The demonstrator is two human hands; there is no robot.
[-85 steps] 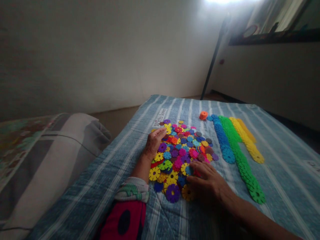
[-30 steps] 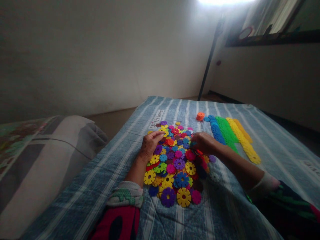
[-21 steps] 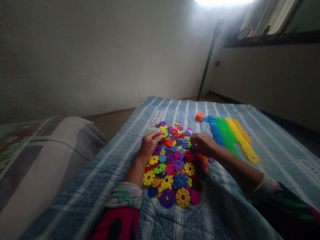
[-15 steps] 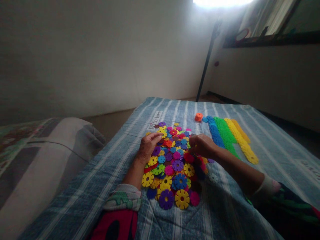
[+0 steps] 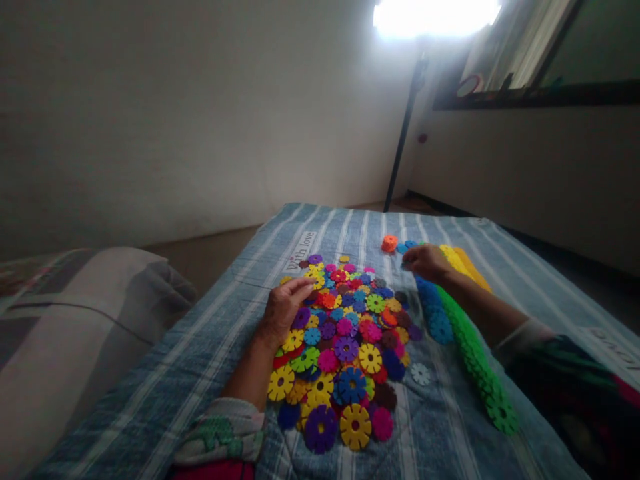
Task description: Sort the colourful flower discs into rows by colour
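Note:
A heap of many-coloured plastic snowflake discs (image 5: 345, 340) lies on a blue striped bedcover (image 5: 210, 347). My left hand (image 5: 283, 308) rests on the heap's left edge, fingers bent loosely over the discs. My right hand (image 5: 425, 261) is stretched out to the far end of the sorted rows, fingers closed near the top of the blue row (image 5: 433, 307); what they hold is too small to see. Beside the blue row run a green row (image 5: 473, 353) and a yellow row (image 5: 457, 259). A small orange stack (image 5: 389, 243) stands just left of my right hand.
A grey and white pillow (image 5: 80, 333) lies to the left of the bedcover. A dark stand pole (image 5: 400, 140) rises behind the bed under a bright lamp. A wall with a dark ledge (image 5: 525, 100) runs along the right.
My right hand has left the middle of the heap and moved right and away, to the far end of the sorted rows. The left hand stayed on the heap's edge.

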